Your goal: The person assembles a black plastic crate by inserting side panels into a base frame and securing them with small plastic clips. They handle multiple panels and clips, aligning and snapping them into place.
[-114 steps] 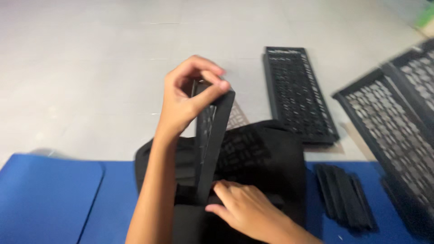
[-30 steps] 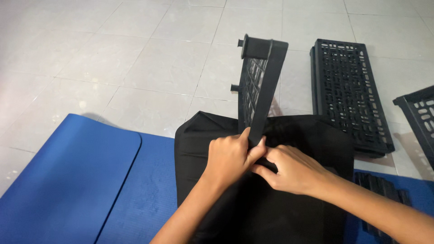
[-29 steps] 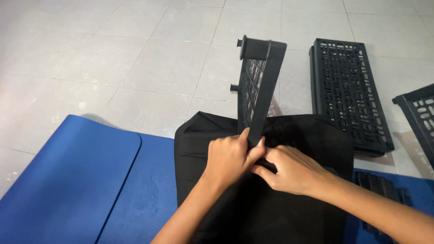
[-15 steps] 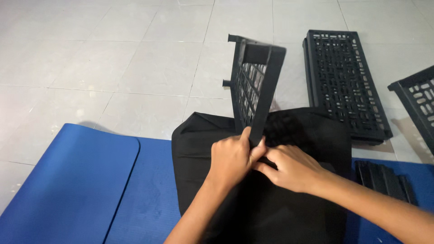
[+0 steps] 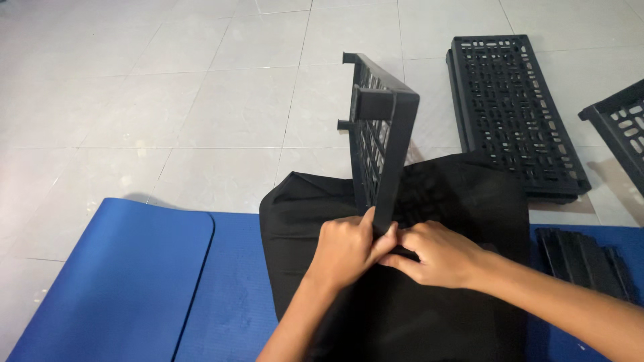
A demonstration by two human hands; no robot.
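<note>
A black plastic lattice panel [image 5: 380,127] stands upright on edge over a black cloth [image 5: 315,208] spread on my lap. My left hand [image 5: 345,248] grips the panel's lower edge, thumb up along its rim. My right hand [image 5: 439,253] meets it from the right, fingertips pinching at the panel's bottom corner. What lies under the two hands is hidden.
A second black lattice panel [image 5: 516,110] lies flat on the white tiled floor at the upper right. Part of a third panel [image 5: 620,131] shows at the right edge. Black plastic strips [image 5: 583,261] lie on the blue mat [image 5: 127,281] at the right.
Earlier my left hand held the panel by its top; now both hands are at its base. In the last second the panel tilted slightly while the view shifted; the hands stayed put.
</note>
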